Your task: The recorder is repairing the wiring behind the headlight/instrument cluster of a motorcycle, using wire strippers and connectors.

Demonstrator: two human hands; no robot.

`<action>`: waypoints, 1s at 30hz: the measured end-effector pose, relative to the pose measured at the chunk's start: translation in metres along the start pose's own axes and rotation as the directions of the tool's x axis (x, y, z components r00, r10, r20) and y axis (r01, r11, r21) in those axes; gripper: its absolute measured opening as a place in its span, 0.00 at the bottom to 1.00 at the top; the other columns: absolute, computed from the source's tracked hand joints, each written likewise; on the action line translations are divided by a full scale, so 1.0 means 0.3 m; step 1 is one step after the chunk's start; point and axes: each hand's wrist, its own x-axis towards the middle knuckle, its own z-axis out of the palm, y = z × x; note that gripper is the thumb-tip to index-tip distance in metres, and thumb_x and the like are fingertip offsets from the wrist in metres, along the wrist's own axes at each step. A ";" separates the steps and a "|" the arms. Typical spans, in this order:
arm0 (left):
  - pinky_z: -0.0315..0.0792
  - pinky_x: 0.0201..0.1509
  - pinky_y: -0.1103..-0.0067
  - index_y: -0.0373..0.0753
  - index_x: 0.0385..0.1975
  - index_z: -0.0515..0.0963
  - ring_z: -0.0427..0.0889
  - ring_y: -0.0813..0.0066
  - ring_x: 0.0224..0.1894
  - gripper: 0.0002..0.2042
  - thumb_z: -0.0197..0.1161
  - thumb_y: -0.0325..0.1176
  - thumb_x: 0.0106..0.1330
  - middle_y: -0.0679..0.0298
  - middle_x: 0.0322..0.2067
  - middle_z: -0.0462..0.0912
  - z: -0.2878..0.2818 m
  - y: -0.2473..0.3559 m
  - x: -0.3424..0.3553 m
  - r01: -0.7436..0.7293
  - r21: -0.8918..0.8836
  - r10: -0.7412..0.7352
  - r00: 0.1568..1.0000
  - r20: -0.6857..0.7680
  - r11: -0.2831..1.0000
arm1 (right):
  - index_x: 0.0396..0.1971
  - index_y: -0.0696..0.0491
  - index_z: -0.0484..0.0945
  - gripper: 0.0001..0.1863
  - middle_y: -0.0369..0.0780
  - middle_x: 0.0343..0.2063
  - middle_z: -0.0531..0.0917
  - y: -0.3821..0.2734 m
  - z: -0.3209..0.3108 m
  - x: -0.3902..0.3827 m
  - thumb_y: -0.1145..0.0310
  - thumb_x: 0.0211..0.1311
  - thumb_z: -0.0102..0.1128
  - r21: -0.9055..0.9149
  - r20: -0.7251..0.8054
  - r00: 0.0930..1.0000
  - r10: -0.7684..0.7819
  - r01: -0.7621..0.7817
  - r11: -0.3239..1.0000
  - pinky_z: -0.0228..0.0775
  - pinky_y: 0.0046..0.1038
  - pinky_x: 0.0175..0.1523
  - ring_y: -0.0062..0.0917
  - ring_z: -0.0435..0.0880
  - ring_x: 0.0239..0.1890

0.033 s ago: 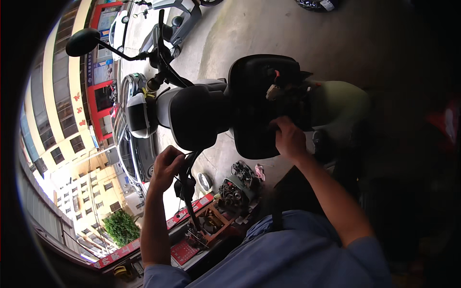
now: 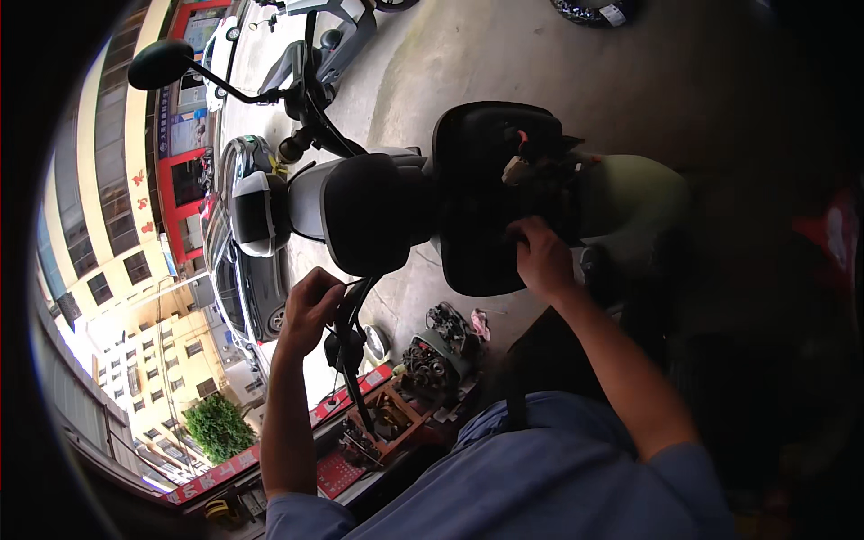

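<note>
A scooter stands across the view, its handlebar (image 2: 309,112) and round black mirror (image 2: 162,65) to the far left. My left hand (image 2: 312,304) is closed beside the near handlebar end (image 2: 351,333); a thin dark piece shows at its fingertips, too small to name. Fingers curled, my right hand (image 2: 545,263) rests at the black floor panel (image 2: 477,261); what lies under its fingertips is hidden. Beyond that hand, a pale connector (image 2: 515,171) and a red wire end (image 2: 522,138) stick out of a dark cavity. A smooth black panel (image 2: 364,216) sits between the handlebar and the floor panel.
Near my body are a wooden box (image 2: 393,418) of parts and a greenish bin (image 2: 441,355) of greasy parts. A pink rag (image 2: 480,324) lies by them. A tyre (image 2: 594,11) lies far off; another scooter (image 2: 337,49) and a dark car (image 2: 247,297) stand outside.
The view has shifted very slightly. Both hands keep their places and their curled fingers; nothing has been taken or let go.
</note>
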 end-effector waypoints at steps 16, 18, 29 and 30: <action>0.70 0.27 0.78 0.32 0.30 0.75 0.73 0.80 0.23 0.07 0.59 0.30 0.60 0.63 0.21 0.77 -0.054 -0.152 0.009 -0.448 0.078 0.453 0.890 -0.053 0.890 | 0.37 0.58 0.78 0.11 0.43 0.32 0.82 -0.238 0.148 -0.044 0.79 0.53 0.52 0.006 0.042 0.999 -0.017 0.017 1.000 0.73 0.28 0.39 0.30 0.82 0.31; 0.70 0.30 0.77 0.32 0.30 0.75 0.74 0.75 0.24 0.08 0.59 0.31 0.59 0.60 0.22 0.77 -0.059 -0.175 0.007 -0.457 0.059 0.461 0.884 -0.084 0.888 | 0.37 0.59 0.77 0.10 0.42 0.31 0.82 -0.276 0.169 -0.061 0.78 0.55 0.51 0.116 0.114 0.988 0.101 -0.114 0.987 0.73 0.24 0.36 0.25 0.81 0.28; 0.72 0.39 0.71 0.31 0.31 0.78 0.80 0.55 0.31 0.13 0.59 0.37 0.56 0.48 0.27 0.80 -0.032 -0.258 0.038 -0.480 -0.028 0.471 0.869 -0.154 0.877 | 0.43 0.55 0.76 0.11 0.37 0.34 0.82 -0.328 0.133 -0.141 0.74 0.61 0.50 0.170 0.250 0.912 0.326 -0.373 0.912 0.70 0.19 0.34 0.16 0.77 0.25; 0.72 0.39 0.71 0.31 0.31 0.78 0.80 0.55 0.31 0.13 0.59 0.37 0.56 0.48 0.27 0.80 -0.027 -0.263 0.042 -0.476 -0.045 0.463 0.870 -0.171 0.878 | 0.43 0.55 0.76 0.11 0.37 0.34 0.82 -0.330 0.131 -0.146 0.74 0.62 0.50 0.164 0.253 0.905 0.343 -0.389 0.907 0.70 0.20 0.34 0.16 0.77 0.25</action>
